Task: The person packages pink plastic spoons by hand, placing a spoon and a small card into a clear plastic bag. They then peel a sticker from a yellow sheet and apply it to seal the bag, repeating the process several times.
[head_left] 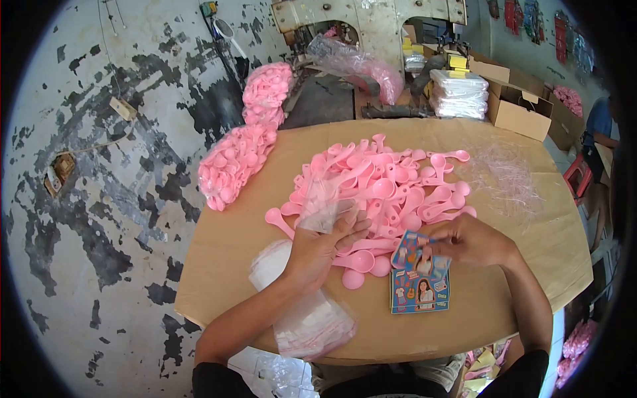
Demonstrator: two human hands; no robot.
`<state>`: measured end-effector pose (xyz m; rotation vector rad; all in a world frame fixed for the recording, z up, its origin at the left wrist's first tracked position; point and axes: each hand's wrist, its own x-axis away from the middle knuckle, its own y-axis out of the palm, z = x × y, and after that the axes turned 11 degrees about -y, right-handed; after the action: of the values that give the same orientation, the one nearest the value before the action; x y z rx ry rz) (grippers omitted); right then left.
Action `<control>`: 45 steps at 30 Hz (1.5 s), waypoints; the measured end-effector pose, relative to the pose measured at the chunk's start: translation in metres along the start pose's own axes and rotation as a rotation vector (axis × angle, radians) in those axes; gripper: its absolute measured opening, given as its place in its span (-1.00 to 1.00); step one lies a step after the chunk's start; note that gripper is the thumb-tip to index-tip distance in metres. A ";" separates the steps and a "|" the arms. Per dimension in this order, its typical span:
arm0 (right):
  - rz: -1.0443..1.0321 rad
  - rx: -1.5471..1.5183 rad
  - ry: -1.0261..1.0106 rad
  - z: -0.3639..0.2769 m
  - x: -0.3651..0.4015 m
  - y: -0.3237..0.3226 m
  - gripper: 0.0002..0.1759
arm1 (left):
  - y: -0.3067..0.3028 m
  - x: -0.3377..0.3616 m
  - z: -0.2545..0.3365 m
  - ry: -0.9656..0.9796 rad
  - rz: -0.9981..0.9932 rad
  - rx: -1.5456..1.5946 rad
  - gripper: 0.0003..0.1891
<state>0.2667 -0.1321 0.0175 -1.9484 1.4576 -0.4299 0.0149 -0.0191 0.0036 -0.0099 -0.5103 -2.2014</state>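
My left hand [325, 249] is closed on a clear plastic bag [321, 204], which stands up over the near left side of a heap of pink spoons [378, 189]. Beneath my left wrist lies a stack of clear plastic bags [312, 325]. My right hand [468, 240] pinches a blue printed card [406, 251] by its right side, tilted and partly covered by the fingers. Just under it, a stack of similar printed cards [419, 292] rests on the brown tabletop [484, 318].
Bundled pink spoons in clear bags [239, 162] sit at the table's left rear edge. Pale pink strands [507, 179] lie at the right. Behind the table are a worn machine [378, 33], stacked plastic packs [459, 93] and a cardboard box [521, 109]. Another person [600, 129] sits far right.
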 end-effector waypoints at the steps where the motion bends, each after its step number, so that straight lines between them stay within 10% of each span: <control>1: 0.093 -0.005 -0.086 0.005 -0.002 0.003 -0.77 | -0.004 -0.001 -0.002 -0.009 -0.013 -0.025 -0.61; 4: 0.293 -0.249 0.161 -0.011 -0.009 0.008 -0.77 | -0.017 -0.006 -0.008 0.014 -0.055 -0.068 -0.61; 29: 0.314 -0.355 -0.065 -0.035 -0.014 0.045 -0.77 | 0.011 0.018 -0.011 -0.084 -0.120 -0.312 -0.64; 33: 0.343 -0.424 -0.126 -0.040 -0.016 0.054 -0.76 | 0.022 0.018 -0.024 0.223 -0.197 -0.413 -0.53; 40: 0.437 -0.547 -0.024 -0.065 -0.028 0.055 -0.74 | 0.014 0.021 0.006 0.109 -0.412 0.171 -0.34; 45: 0.335 -0.407 -0.217 -0.052 -0.044 0.058 -0.80 | 0.002 0.021 0.002 0.347 -0.506 -0.328 -0.37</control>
<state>0.1788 -0.1166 0.0214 -1.9197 1.7815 0.2389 0.0030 -0.0349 0.0099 0.3544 0.0585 -2.6803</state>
